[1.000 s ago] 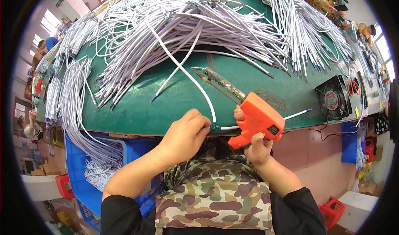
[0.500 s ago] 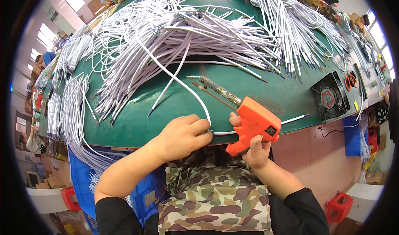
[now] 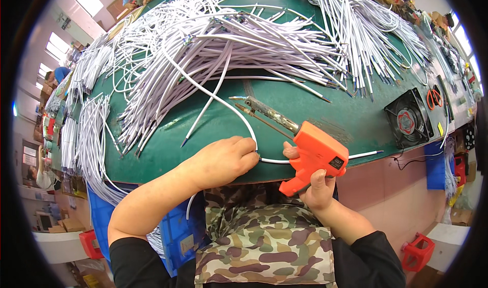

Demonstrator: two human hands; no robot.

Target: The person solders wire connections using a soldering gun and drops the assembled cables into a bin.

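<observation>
Farthest left of the left hand, a bundle of white cables (image 3: pixel 94 143) droops over the edge of the green table (image 3: pixel 147 166). Below the left forearm stands a blue crate (image 3: pixel 179 224), and a short white cable end (image 3: pixel 190 205) hangs just beside that forearm. Beyond the left hand, a large heap of white cables (image 3: pixel 173 92) spreads across the tabletop.

The left hand (image 3: pixel 229 158) is at the near table edge, its fingers pinched on a white cable (image 3: pixel 243 117). From the fingertips one length curves away and leftward to the heap; another runs right, behind an orange soldering gun (image 3: pixel 321 153), its end showing past the right hand. The right hand (image 3: pixel 317 186) is wrapped around the gun's handle. Its metal tip points away and to the left, beside the curving cable; whether they touch I cannot tell.

Far beyond the right hand lies another bundle of white cables (image 3: pixel 363 44). To that hand's right stands a square black fan (image 3: pixel 409 117), with orange-handled scissors (image 3: pixel 434 99) just past it.
</observation>
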